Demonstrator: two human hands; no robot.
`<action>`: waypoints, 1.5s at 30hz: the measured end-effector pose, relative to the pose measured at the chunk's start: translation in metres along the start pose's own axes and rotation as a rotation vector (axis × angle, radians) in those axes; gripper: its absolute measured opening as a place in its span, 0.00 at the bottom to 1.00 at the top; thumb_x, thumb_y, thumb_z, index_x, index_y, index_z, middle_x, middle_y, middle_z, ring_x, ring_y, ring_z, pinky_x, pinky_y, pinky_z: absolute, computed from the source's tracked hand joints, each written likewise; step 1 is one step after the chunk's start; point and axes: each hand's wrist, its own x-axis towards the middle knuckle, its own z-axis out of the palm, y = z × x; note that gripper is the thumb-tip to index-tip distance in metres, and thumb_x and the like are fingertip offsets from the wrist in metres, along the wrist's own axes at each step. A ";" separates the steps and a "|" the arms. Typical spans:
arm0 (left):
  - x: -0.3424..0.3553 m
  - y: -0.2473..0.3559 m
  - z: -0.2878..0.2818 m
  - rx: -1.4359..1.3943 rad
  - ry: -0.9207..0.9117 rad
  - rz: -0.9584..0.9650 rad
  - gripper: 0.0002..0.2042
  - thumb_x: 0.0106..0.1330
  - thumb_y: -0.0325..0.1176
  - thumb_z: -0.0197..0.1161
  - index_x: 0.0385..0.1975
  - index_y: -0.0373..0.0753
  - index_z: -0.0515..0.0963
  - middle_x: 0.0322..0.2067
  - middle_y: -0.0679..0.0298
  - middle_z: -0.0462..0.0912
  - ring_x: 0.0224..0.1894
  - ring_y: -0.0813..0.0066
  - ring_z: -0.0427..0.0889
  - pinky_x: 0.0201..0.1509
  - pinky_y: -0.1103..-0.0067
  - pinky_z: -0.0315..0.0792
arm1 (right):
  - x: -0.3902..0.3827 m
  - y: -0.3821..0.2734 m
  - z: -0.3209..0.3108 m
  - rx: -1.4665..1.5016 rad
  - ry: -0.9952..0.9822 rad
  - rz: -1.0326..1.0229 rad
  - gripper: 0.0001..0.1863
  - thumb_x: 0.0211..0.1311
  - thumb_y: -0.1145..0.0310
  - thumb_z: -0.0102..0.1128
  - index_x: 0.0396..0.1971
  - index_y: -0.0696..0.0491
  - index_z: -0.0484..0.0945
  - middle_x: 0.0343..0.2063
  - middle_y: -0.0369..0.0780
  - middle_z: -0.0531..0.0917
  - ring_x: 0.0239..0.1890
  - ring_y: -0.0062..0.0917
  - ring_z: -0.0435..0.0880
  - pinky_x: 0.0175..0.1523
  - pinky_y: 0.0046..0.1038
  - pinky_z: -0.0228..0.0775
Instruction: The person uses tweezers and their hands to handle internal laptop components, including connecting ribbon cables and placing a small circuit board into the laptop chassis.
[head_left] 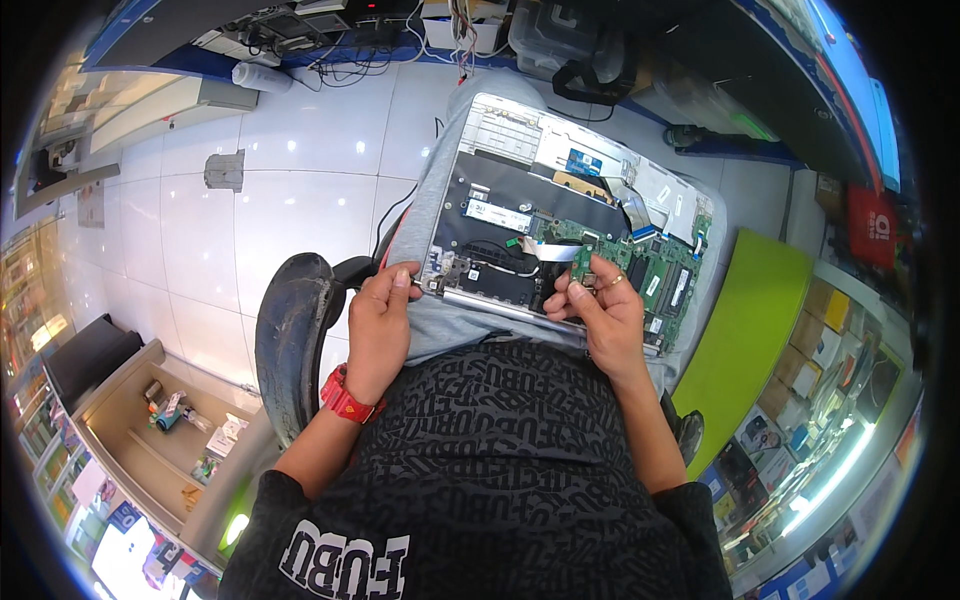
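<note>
Green board (581, 262) pinched in right fingers (590, 305) probably needs a slack ribbon (553, 252) (left fingers' (399, 283) grip unclear, laptop's (545, 190) eight o'clock corner).

Left hand (383, 308): fingers curled, thumb tip at near left corner of opened laptop base (505, 185). Right hand (612, 312): across its near edge, thumb and forefinger pinched. Forearms (655, 430): bare, converging toward it.

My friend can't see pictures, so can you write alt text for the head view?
A right hand holds a small green board over an opened laptop on a lap. The left hand is at the laptop's near left corner, and a white tiled floor shows to the left.
</note>
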 end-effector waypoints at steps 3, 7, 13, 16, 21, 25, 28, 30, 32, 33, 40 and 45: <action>0.001 0.003 0.000 0.035 0.007 -0.013 0.15 0.83 0.36 0.54 0.53 0.33 0.85 0.32 0.59 0.84 0.38 0.72 0.81 0.48 0.74 0.74 | 0.000 0.000 0.002 -0.006 0.007 0.004 0.24 0.80 0.74 0.55 0.71 0.63 0.68 0.47 0.43 0.83 0.44 0.28 0.89 0.50 0.30 0.86; -0.001 0.006 0.004 0.094 0.044 0.021 0.15 0.83 0.35 0.54 0.52 0.34 0.85 0.30 0.58 0.83 0.37 0.67 0.81 0.48 0.71 0.74 | -0.001 0.000 0.003 -0.024 0.015 0.015 0.24 0.80 0.74 0.55 0.71 0.64 0.68 0.47 0.43 0.82 0.45 0.28 0.89 0.49 0.29 0.86; 0.000 0.003 0.009 0.192 0.080 0.093 0.14 0.83 0.35 0.52 0.46 0.34 0.85 0.27 0.58 0.81 0.35 0.59 0.81 0.47 0.64 0.73 | 0.001 0.000 0.005 -0.021 0.028 0.012 0.24 0.80 0.75 0.55 0.71 0.64 0.68 0.47 0.43 0.82 0.44 0.28 0.89 0.48 0.28 0.86; 0.000 -0.001 0.006 0.203 0.056 0.116 0.14 0.83 0.35 0.51 0.44 0.34 0.84 0.27 0.57 0.81 0.35 0.57 0.81 0.47 0.63 0.73 | 0.001 0.002 0.006 -0.009 0.040 0.007 0.24 0.79 0.75 0.56 0.71 0.64 0.68 0.47 0.44 0.82 0.44 0.29 0.89 0.47 0.28 0.87; 0.002 0.004 0.002 0.275 0.035 0.189 0.15 0.83 0.35 0.50 0.45 0.34 0.84 0.27 0.56 0.82 0.35 0.54 0.80 0.48 0.61 0.72 | -0.001 0.009 0.003 -0.001 0.074 -0.002 0.26 0.79 0.77 0.56 0.72 0.63 0.66 0.47 0.45 0.83 0.44 0.31 0.89 0.46 0.29 0.88; -0.005 0.011 0.008 0.287 0.056 0.154 0.15 0.83 0.34 0.50 0.47 0.33 0.84 0.28 0.56 0.83 0.37 0.54 0.81 0.50 0.61 0.72 | 0.001 0.009 0.001 -0.008 0.069 -0.003 0.26 0.79 0.77 0.56 0.72 0.63 0.65 0.47 0.46 0.84 0.44 0.31 0.90 0.44 0.29 0.88; -0.007 0.015 0.011 0.301 0.077 0.154 0.15 0.82 0.34 0.51 0.49 0.32 0.84 0.30 0.55 0.84 0.39 0.52 0.82 0.52 0.61 0.72 | 0.002 0.010 0.003 -0.003 0.070 -0.015 0.26 0.79 0.77 0.57 0.72 0.63 0.66 0.47 0.46 0.84 0.44 0.32 0.90 0.44 0.29 0.88; -0.009 0.015 0.010 0.313 0.073 0.179 0.15 0.81 0.33 0.52 0.50 0.31 0.83 0.34 0.52 0.86 0.42 0.51 0.83 0.54 0.59 0.72 | 0.002 0.010 0.003 -0.020 0.070 0.002 0.26 0.79 0.77 0.56 0.72 0.63 0.66 0.47 0.46 0.84 0.44 0.32 0.90 0.44 0.30 0.89; -0.007 0.020 0.006 0.421 0.075 0.259 0.15 0.80 0.34 0.53 0.52 0.31 0.82 0.40 0.48 0.85 0.46 0.49 0.82 0.57 0.59 0.72 | 0.003 0.009 0.001 -0.018 0.072 0.008 0.26 0.79 0.77 0.56 0.72 0.63 0.65 0.47 0.46 0.84 0.44 0.32 0.90 0.44 0.30 0.89; -0.005 0.022 0.004 0.475 0.075 0.299 0.15 0.80 0.34 0.54 0.53 0.31 0.82 0.43 0.46 0.85 0.49 0.48 0.82 0.59 0.58 0.72 | 0.002 0.010 0.001 -0.006 0.076 0.008 0.26 0.79 0.77 0.56 0.72 0.62 0.65 0.47 0.46 0.83 0.44 0.32 0.90 0.44 0.30 0.89; 0.055 0.052 0.004 0.280 -0.045 0.320 0.20 0.78 0.41 0.58 0.53 0.27 0.80 0.47 0.41 0.84 0.52 0.40 0.82 0.60 0.59 0.74 | 0.001 0.011 -0.003 0.075 0.058 -0.029 0.24 0.78 0.78 0.56 0.71 0.59 0.67 0.46 0.47 0.84 0.42 0.33 0.90 0.44 0.32 0.89; 0.108 0.087 0.012 0.446 -0.285 0.210 0.24 0.75 0.46 0.64 0.49 0.23 0.79 0.37 0.43 0.86 0.44 0.46 0.86 0.52 0.63 0.78 | 0.000 0.007 -0.007 0.080 0.073 -0.028 0.23 0.77 0.78 0.58 0.68 0.60 0.69 0.44 0.46 0.84 0.39 0.32 0.90 0.43 0.32 0.88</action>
